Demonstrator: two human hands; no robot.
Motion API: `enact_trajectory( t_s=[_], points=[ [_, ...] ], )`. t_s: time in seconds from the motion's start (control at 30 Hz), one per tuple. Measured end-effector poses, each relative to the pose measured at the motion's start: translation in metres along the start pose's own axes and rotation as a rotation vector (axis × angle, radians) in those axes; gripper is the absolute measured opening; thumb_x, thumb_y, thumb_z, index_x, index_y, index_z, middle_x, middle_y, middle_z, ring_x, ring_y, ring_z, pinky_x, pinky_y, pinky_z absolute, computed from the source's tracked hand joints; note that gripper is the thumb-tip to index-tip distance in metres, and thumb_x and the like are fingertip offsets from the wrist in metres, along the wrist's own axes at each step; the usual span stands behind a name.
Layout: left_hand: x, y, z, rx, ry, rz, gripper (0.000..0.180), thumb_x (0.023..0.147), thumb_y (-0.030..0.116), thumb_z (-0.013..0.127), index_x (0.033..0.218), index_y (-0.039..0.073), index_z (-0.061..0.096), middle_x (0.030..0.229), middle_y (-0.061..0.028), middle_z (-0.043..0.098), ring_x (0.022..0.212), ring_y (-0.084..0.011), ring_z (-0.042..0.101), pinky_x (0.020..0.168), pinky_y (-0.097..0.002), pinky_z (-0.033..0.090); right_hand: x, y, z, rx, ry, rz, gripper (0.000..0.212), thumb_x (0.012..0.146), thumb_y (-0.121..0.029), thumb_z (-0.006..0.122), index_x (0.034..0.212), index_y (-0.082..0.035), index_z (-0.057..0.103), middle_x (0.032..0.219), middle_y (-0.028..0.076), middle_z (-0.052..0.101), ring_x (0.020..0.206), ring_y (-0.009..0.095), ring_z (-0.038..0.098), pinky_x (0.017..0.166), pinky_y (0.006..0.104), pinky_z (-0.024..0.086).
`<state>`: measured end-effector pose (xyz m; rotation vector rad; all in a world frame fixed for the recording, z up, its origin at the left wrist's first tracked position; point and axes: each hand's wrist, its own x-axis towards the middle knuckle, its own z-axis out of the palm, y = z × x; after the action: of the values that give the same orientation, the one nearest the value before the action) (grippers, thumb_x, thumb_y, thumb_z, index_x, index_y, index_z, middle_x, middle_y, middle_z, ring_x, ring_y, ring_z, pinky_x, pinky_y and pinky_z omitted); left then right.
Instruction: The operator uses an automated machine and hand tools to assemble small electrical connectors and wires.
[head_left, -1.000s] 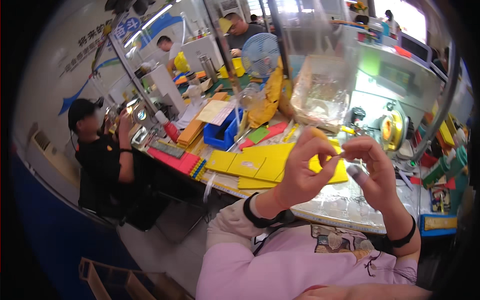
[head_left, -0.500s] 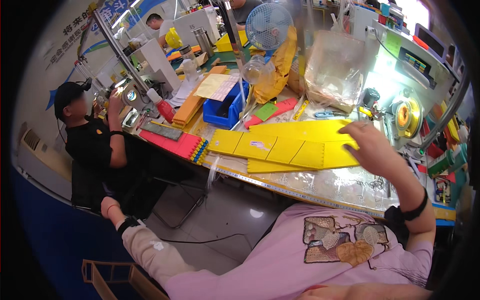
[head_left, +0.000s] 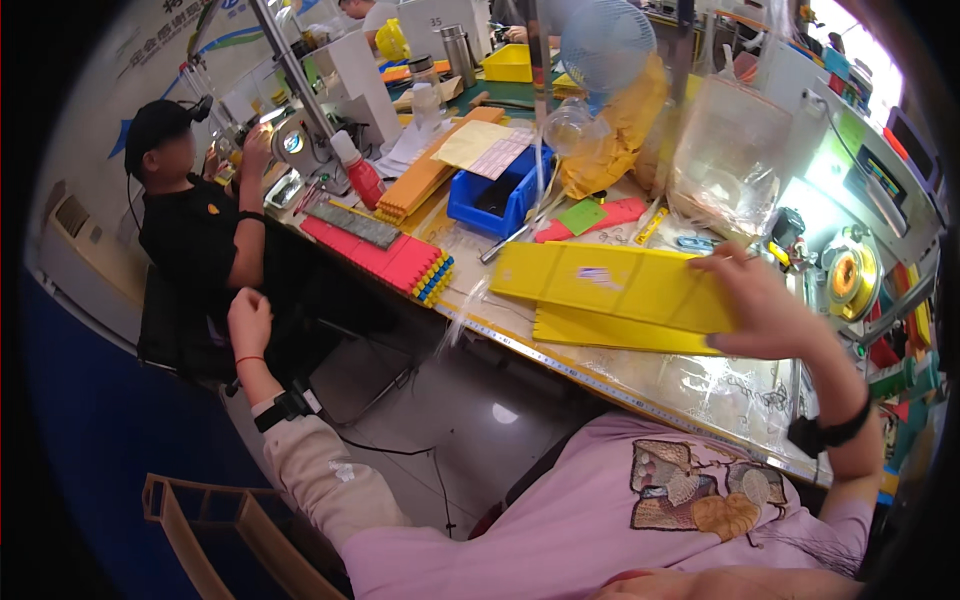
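My right hand grips the right end of a long yellow strip panel across its width, fingers at the far edge and thumb at the near one. That panel is divided by cross lines and carries a small pale mark. Beneath it lies another yellow panel, partly covered. My left hand is in the air left of the table, with its fingers curled in and nothing visible in them. The nearest bench items to it are a stack of red strips and a grey bar lying on top.
A blue bin, orange strips, a red bottle and a fan stand farther back. At right is a lit machine with a yellow spool. A person in black works at left. A chair stands lower left.
My right hand has closed on the upper yellow panel, which has shifted over the others. My left hand has risen from lower down. The view has turned slightly.
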<state>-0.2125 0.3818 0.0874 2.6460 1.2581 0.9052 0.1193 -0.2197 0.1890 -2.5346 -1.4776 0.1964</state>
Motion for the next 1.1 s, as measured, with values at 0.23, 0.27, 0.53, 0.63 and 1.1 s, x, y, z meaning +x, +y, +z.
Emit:
enact_trajectory(
  t_s=[0.23,0.27,0.53,0.63,1.1],
  points=[
    [0.000,0.068,0.050,-0.574,-0.081,0.084,0.012,0.095,0.008,0.057,0.085,0.002,0.053,0.076,-0.0017,0.055,0.071,-0.0093,0.060,0.066,-0.0236,0.047,-0.043,-0.035,-0.184,-0.373,-0.195,-0.016,0.063,0.080,-0.019,0.071,0.137,-0.007,0.047,0.127,0.014,0.058,0.113,0.038,0.059,0.098,0.0426,0.047],
    [0.007,0.078,0.057,-0.549,-0.037,0.140,0.012,0.095,0.008,0.056,0.086,0.001,0.052,0.076,-0.0033,0.055,0.072,-0.0109,0.061,0.067,-0.0257,0.048,-0.051,-0.027,-0.192,-0.193,-0.127,-0.056,0.059,0.079,-0.013,0.068,0.134,-0.002,0.049,0.117,0.015,0.061,0.106,0.031,0.062,0.092,0.0393,0.050],
    [-0.006,0.086,0.071,-0.376,0.135,0.153,0.008,0.091,0.003,0.053,0.087,-0.002,0.048,0.088,-0.0164,0.051,0.077,-0.0313,0.058,0.070,-0.0376,0.048,0.062,-0.061,-0.087,0.234,0.330,-0.223,0.060,0.080,-0.023,0.069,0.133,-0.006,0.047,0.123,0.015,0.055,0.112,0.021,0.056,0.097,0.0327,0.044],
    [-0.013,0.094,0.068,-0.338,0.170,0.186,0.006,0.089,0.001,0.053,0.088,-0.002,0.048,0.088,-0.0176,0.050,0.080,-0.0359,0.054,0.072,-0.0404,0.045,0.119,-0.088,-0.035,0.124,0.337,-0.357,0.061,0.084,-0.041,0.067,0.132,-0.009,0.049,0.121,0.023,0.055,0.114,0.038,0.053,0.096,0.0459,0.043],
    [-0.052,0.142,0.068,-0.400,0.159,0.255,0.009,0.089,-0.001,0.054,0.092,0.000,0.046,0.092,-0.0180,0.048,0.086,-0.0410,0.053,0.073,-0.0444,0.044,0.214,-0.152,0.133,0.233,0.065,-0.327,0.084,0.072,-0.038,0.074,0.143,-0.010,0.039,0.131,0.034,0.039,0.118,0.049,0.047,0.102,0.0460,0.042]
  ],
)
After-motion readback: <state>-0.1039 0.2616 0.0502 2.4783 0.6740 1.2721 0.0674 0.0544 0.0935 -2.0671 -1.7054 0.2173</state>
